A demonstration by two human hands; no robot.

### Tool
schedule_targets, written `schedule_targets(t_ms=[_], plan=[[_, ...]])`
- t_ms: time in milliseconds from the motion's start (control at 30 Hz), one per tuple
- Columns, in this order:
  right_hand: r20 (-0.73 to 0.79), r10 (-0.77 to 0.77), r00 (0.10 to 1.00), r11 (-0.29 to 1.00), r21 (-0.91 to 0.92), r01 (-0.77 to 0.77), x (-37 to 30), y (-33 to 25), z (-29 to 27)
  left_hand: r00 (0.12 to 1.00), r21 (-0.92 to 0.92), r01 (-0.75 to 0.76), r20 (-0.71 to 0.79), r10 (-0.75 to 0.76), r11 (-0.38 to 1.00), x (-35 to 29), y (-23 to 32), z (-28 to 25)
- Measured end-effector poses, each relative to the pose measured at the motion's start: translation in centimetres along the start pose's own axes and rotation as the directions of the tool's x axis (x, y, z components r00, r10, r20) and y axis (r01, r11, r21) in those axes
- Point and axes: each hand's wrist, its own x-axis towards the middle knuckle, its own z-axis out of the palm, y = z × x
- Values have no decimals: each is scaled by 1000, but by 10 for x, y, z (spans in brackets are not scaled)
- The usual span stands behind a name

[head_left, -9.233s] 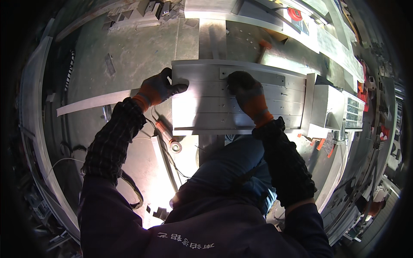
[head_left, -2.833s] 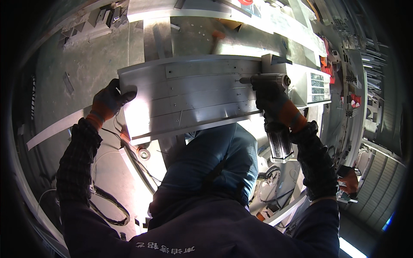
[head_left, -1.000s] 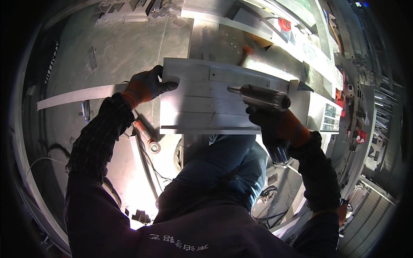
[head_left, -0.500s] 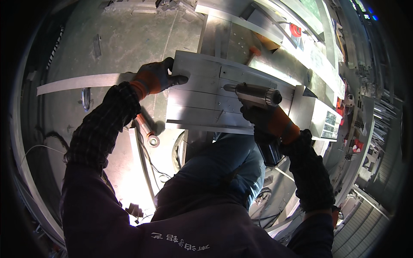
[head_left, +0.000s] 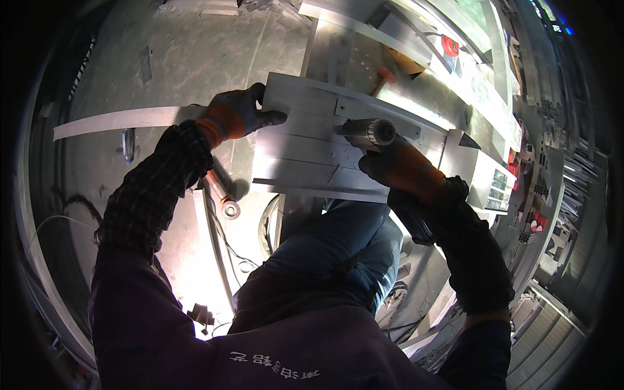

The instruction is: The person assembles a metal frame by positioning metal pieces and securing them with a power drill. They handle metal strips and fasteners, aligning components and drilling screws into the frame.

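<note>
A long silver metal panel (head_left: 292,144), with lengthwise seams and small holes, lies in front of me above my knees. My left hand (head_left: 233,117), in a grey and orange work glove, grips its left edge, thumb resting on the top face. In my right hand (head_left: 406,170), gloved alike, is a cordless drill (head_left: 369,132). Its nose points down at the panel near the end of a narrow metal plate (head_left: 377,117) lying on top. The drill's body hides whether the tip touches. Its dark battery base hangs below my wrist.
A curved metal strip (head_left: 123,121) extends left behind my left hand. An orange power tool with a round end (head_left: 230,209) sits below it, among cables. Farther right are metal frames, a red tape measure (head_left: 450,45) and a box-shaped profile (head_left: 478,172).
My right hand has tipped the drill more upright, and its rear end has swung left and slightly up. The left hand keeps its place at the panel's edge.
</note>
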Motion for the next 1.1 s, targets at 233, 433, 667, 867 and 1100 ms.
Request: schedule_targets(t_ms=[233, 433, 667, 867, 1100], plan=[[-78, -158, 984, 980, 109, 166, 13, 26, 18, 999, 5, 29, 18, -29, 1000, -1, 4, -3], [-1, -1, 1000, 997, 77, 1, 12, 9, 10, 995, 12, 76, 65, -77, 997, -3, 8, -9], [2, 21, 1000, 997, 76, -21, 10, 8, 11, 998, 23, 62, 22, -62, 998, 0, 5, -3], [-82, -30, 996, 984, 171, 44, 0, 19, 0, 999, 9, 23, -27, -23, 1000, -5, 2, -5], [-498, -33, 867, 987, 122, 107, -21, 86, -78, 999, 2, 25, 26, -25, 1000, -2, 15, -3]])
